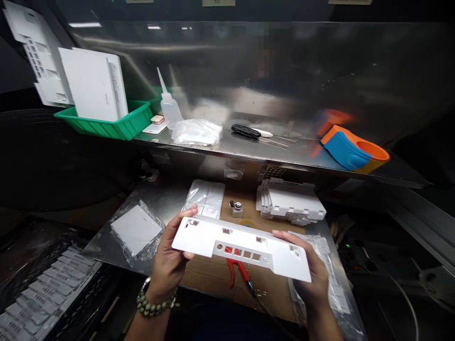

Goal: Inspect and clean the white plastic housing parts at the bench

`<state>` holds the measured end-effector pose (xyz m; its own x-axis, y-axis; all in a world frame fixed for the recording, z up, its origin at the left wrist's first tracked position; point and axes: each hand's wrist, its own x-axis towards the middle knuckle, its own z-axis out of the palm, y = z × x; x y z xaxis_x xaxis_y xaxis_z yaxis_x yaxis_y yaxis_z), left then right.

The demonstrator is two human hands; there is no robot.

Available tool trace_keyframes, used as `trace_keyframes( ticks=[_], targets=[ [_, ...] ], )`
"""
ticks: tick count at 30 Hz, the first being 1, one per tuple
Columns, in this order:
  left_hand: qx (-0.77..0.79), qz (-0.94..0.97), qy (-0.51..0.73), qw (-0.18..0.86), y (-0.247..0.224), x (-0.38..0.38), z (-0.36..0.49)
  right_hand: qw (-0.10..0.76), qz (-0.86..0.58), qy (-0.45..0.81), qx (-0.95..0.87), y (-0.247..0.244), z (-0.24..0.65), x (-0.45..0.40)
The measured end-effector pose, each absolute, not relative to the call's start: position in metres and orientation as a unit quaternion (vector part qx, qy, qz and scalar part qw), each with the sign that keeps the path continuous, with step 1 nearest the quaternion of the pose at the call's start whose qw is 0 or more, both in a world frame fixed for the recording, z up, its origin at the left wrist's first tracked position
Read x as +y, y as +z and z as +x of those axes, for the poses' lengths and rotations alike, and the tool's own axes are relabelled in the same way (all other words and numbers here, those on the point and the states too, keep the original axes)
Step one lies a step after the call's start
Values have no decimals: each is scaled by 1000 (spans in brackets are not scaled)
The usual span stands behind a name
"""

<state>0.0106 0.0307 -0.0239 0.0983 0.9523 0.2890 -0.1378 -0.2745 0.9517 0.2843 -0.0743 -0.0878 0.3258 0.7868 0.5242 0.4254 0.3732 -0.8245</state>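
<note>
In the head view, a white plastic panel (199, 239) is being held up over some cardboard (206, 284), with a red tool (243, 271) being partly covered. Its long axis is being held pretty much crosswise, right end sitting a bit lower, port holes (246, 254) being pointed at the camera. Left end's being gripped by the left hand (169, 253), right end by the right hand (316, 272), middle being left bare.

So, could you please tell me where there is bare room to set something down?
Bare metal lies between the bagged plate and white bags; bare cardboard, beneath the held panel, left of the red gun. The shelf has a gap between the slim tools and orange-blue piece. Crowded: around the tray, bottle and panel stack.
</note>
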Motion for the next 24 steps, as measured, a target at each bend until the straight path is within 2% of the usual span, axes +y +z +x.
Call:
trace_keyframes(
  ticks=[11,14,17,20,22,24],
  targets=[
    [326,522,586,527,-23,25,14,631,-515,147,-561,-97,288,-75],
    [317,388,609,615,-24,28,11,642,-482,156,-575,-98,288,-73],
    [344,197,496,773,-27,34,3,633,-452,183,-602,-105,284,-71],
    [379,83,376,842,-32,36,-7,584,-442,210,-647,-123,281,-63],
    [411,31,381,828,-35,35,-17,517,-501,208,-662,-141,282,-50],
    [422,1,420,803,-39,35,-29,398,-628,198,-639,-165,285,-29]
  ],
)
